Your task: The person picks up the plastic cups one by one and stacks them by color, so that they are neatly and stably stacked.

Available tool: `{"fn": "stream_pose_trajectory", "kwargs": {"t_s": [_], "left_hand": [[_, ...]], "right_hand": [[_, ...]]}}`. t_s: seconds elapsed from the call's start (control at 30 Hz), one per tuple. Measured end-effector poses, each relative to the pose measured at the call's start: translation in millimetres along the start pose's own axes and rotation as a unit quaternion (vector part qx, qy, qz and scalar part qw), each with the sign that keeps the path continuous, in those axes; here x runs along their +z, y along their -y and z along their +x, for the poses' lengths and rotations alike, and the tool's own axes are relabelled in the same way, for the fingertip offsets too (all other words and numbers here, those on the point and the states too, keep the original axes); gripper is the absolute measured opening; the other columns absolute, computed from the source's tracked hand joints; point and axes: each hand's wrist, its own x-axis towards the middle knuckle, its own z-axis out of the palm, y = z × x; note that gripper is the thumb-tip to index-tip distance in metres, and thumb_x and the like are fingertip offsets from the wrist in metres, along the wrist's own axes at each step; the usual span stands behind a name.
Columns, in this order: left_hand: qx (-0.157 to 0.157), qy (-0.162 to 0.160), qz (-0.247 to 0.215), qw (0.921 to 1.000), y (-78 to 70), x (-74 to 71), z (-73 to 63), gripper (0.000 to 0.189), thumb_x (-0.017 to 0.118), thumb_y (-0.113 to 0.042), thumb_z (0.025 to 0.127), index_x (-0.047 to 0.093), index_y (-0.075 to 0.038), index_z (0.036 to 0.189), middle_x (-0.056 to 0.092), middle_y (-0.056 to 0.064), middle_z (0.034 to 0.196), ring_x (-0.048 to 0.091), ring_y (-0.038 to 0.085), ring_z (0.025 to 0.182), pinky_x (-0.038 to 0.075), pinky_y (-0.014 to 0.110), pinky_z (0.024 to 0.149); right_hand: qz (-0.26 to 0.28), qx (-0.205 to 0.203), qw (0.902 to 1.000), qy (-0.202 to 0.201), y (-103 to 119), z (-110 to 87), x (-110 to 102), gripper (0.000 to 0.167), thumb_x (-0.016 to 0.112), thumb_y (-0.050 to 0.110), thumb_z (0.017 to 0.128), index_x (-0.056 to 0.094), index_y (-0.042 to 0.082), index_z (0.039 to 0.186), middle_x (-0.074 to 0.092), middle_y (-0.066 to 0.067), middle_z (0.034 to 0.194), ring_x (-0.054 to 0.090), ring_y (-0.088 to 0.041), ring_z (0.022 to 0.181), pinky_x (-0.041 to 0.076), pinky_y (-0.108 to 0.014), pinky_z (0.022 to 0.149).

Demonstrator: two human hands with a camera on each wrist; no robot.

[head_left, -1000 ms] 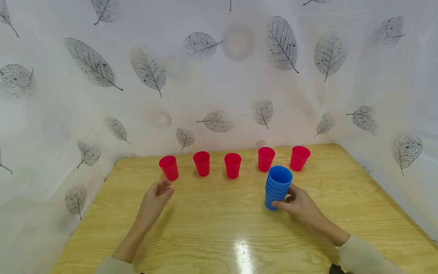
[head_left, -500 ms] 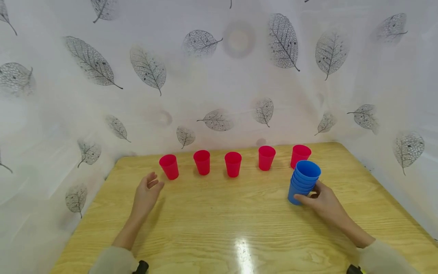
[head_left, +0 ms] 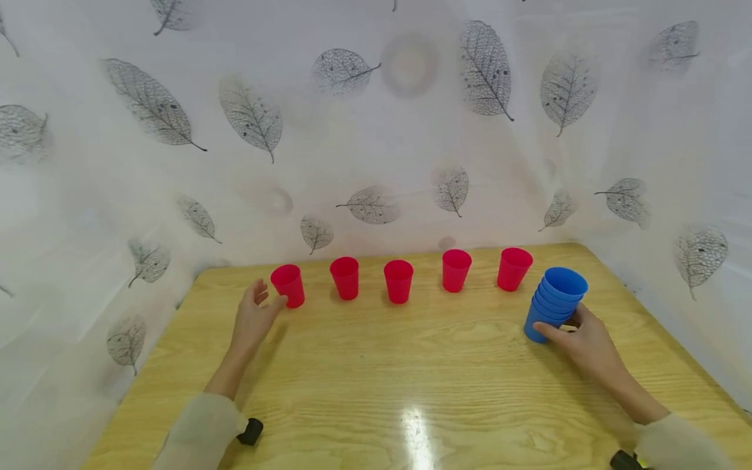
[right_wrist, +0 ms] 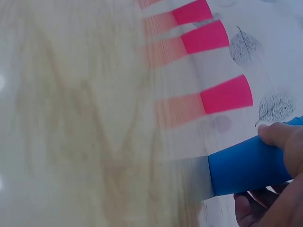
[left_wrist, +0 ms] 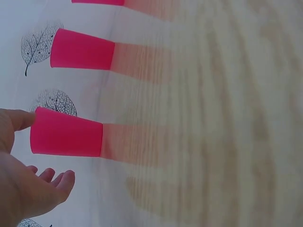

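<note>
Along the table's back edge stand several red cups in a row, mouths up. My left hand (head_left: pixel 252 323) is beside the leftmost red cup (head_left: pixel 288 286), its thumb and fingers spread apart. In the left wrist view the thumb tip (left_wrist: pixel 26 119) meets that cup's rim; whether it touches cannot be told. On the right, my right hand (head_left: pixel 590 346) grips a stack of nested blue cups (head_left: pixel 555 303), thumb on the near side and fingers behind. The stack tilts slightly, just in front of the rightmost red cup (head_left: pixel 514 269). In the right wrist view, the lowest blue cup (right_wrist: pixel 248 165) shows below the thumb.
More red cups (head_left: pixel 344 279) stand between the two end ones, spaced apart. The wooden table (head_left: pixel 364 365) ends against a white cloth (head_left: pixel 376 130) printed with grey leaves, which also hangs at both sides. Dark devices (head_left: pixel 250 431) sit at the wrists.
My right hand has carried the blue stack to the right, out from in front of the red cups. The left hand has shifted left and forward, up beside the leftmost red cup.
</note>
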Motion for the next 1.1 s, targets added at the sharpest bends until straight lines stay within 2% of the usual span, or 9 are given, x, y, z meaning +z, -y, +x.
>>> {"fn": "stream_pose_trajectory", "kwargs": {"t_s": [0.1, 0.2, 0.23, 0.37, 0.47, 0.6, 0.7, 0.83, 1.1], "left_hand": [[-0.001, 0.003, 0.009, 0.9999, 0.5, 0.1, 5.0, 0.086, 0.067, -0.021, 0.101, 0.012, 0.005, 0.162, 0.026, 0.025, 0.164, 0.028, 0.040, 0.150, 0.030, 0.049, 0.122], [-0.005, 0.008, 0.016, 0.9998, 1.1, 1.8, 10.3, 0.089, 0.068, -0.024, 0.101, 0.010, 0.003, 0.163, 0.025, 0.025, 0.164, 0.027, 0.041, 0.150, 0.030, 0.050, 0.122], [-0.007, 0.009, 0.015, 0.9998, 1.2, 2.6, 12.2, 0.090, 0.069, -0.024, 0.100, 0.010, 0.003, 0.163, 0.025, 0.025, 0.164, 0.027, 0.041, 0.150, 0.030, 0.050, 0.122], [-0.015, 0.009, 0.005, 0.9998, 1.8, 5.9, 19.6, 0.094, 0.071, -0.027, 0.099, 0.009, 0.002, 0.163, 0.022, 0.025, 0.166, 0.026, 0.040, 0.151, 0.030, 0.050, 0.122], [-0.018, 0.009, -0.006, 0.9998, 0.9, 8.2, 23.5, 0.095, 0.071, -0.027, 0.099, 0.008, 0.002, 0.163, 0.019, 0.024, 0.167, 0.025, 0.039, 0.152, 0.030, 0.048, 0.122], [-0.017, 0.009, -0.021, 0.9996, -2.4, 10.8, 26.5, 0.095, 0.072, -0.024, 0.099, 0.007, 0.001, 0.164, 0.018, 0.024, 0.168, 0.024, 0.039, 0.152, 0.032, 0.047, 0.122], [-0.019, 0.011, -0.023, 0.9995, -4.6, 12.7, 28.7, 0.095, 0.072, -0.024, 0.098, 0.007, 0.001, 0.164, 0.020, 0.025, 0.167, 0.025, 0.039, 0.152, 0.033, 0.046, 0.121], [-0.022, 0.013, -0.018, 0.9995, -4.9, 14.2, 31.9, 0.094, 0.072, -0.025, 0.098, 0.009, 0.000, 0.164, 0.026, 0.026, 0.164, 0.028, 0.038, 0.151, 0.035, 0.046, 0.120], [-0.008, 0.011, -0.007, 0.9999, -2.4, 17.1, 36.7, 0.085, 0.071, -0.024, 0.099, 0.019, 0.004, 0.161, 0.039, 0.026, 0.157, 0.038, 0.038, 0.145, 0.039, 0.045, 0.118]], "right_hand": [[-0.012, 0.011, 0.9998, -0.011, -7, 3.2, -6, 0.068, 0.076, 0.031, 0.096, 0.045, -0.013, 0.138, 0.061, -0.035, 0.125, 0.061, -0.046, 0.109, 0.055, -0.032, 0.080], [-0.020, 0.020, 0.9994, -0.021, -14, 7.0, -12, 0.070, 0.075, 0.033, 0.097, 0.043, -0.014, 0.139, 0.060, -0.037, 0.124, 0.060, -0.048, 0.109, 0.052, -0.049, 0.084], [-0.021, 0.023, 0.9992, -0.024, -16, 8.1, -13, 0.071, 0.074, 0.033, 0.097, 0.042, -0.015, 0.139, 0.059, -0.038, 0.125, 0.059, -0.049, 0.109, 0.050, -0.050, 0.085], [-0.025, 0.030, 0.9985, -0.038, -23, 12.1, -19, 0.073, 0.074, 0.035, 0.098, 0.041, -0.015, 0.139, 0.059, -0.038, 0.124, 0.059, -0.047, 0.109, 0.046, -0.029, 0.079], [-0.022, 0.038, 0.9980, -0.044, -27, 14.9, -22, 0.074, 0.073, 0.037, 0.097, 0.041, -0.015, 0.138, 0.059, -0.037, 0.124, 0.059, -0.046, 0.109, 0.041, -0.021, 0.074], [-0.022, 0.047, 0.9973, -0.051, -31, 19.9, -26, 0.077, 0.072, 0.040, 0.098, 0.039, -0.016, 0.140, 0.057, -0.038, 0.125, 0.059, -0.049, 0.110, 0.044, -0.029, 0.076], [-0.022, 0.053, 0.9968, -0.056, -35, 24.1, -28, 0.081, 0.070, 0.042, 0.099, 0.036, -0.017, 0.143, 0.055, -0.040, 0.128, 0.057, -0.053, 0.112, 0.052, -0.049, 0.081], [-0.015, 0.060, 0.9964, -0.059, -38, 26.9, -28, 0.083, 0.068, 0.042, 0.100, 0.032, -0.017, 0.146, 0.051, -0.042, 0.131, 0.055, -0.056, 0.115, 0.046, -0.071, 0.090], [-0.024, 0.074, 0.9941, -0.076, -39, 25.5, -30, 0.083, 0.068, 0.043, 0.099, 0.034, -0.018, 0.143, 0.052, -0.043, 0.128, 0.055, -0.056, 0.113, 0.046, -0.070, 0.088]]}}
